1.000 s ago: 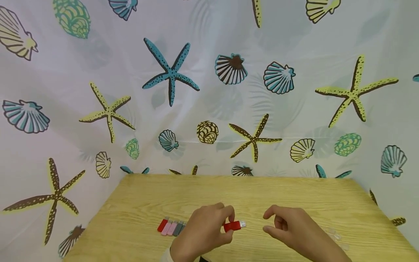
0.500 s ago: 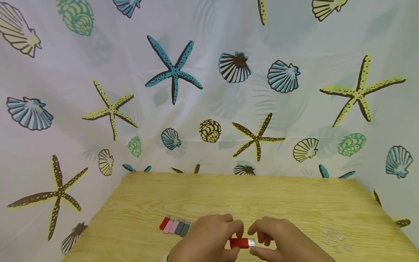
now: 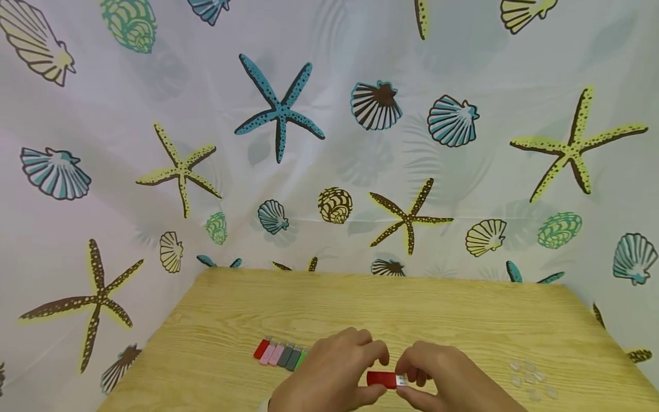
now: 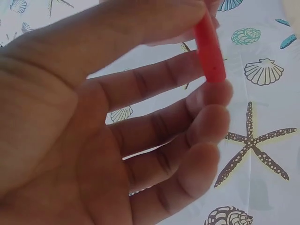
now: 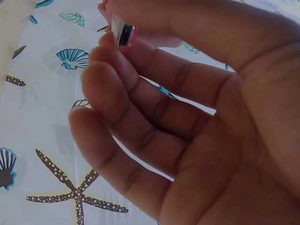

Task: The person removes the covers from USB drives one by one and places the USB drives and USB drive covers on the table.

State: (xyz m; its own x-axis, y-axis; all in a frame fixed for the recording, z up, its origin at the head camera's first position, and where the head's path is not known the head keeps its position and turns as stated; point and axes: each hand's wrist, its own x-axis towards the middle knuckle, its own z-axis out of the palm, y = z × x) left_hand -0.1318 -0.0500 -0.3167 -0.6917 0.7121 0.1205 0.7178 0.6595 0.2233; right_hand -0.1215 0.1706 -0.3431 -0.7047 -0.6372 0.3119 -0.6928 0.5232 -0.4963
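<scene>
A red USB stick (image 3: 382, 379) with a silver metal plug lies crosswise between the two hands, low in the head view. My left hand (image 3: 340, 372) pinches its red body between thumb and finger; the left wrist view shows the red body (image 4: 210, 51) end-on beside the thumb, the other fingers bent behind. My right hand (image 3: 437, 375) has thumb and fingertip at the plug end and pinches it. In the right wrist view the metal plug (image 5: 123, 35) points toward the palm, the remaining fingers loosely curled.
Left of the hands, a row of USB sticks (image 3: 282, 353) in red, pink, grey and green lies on the wood-grain table (image 3: 360, 303), its right end hidden by the left hand. Several small clear plastic pieces (image 3: 530, 377) lie to the right. A shell-patterned curtain (image 3: 329, 143) encloses the table.
My right hand has moved left to the stick's plug end. The left hand has brought the red USB stick right and a little lower. The view has shifted slightly.
</scene>
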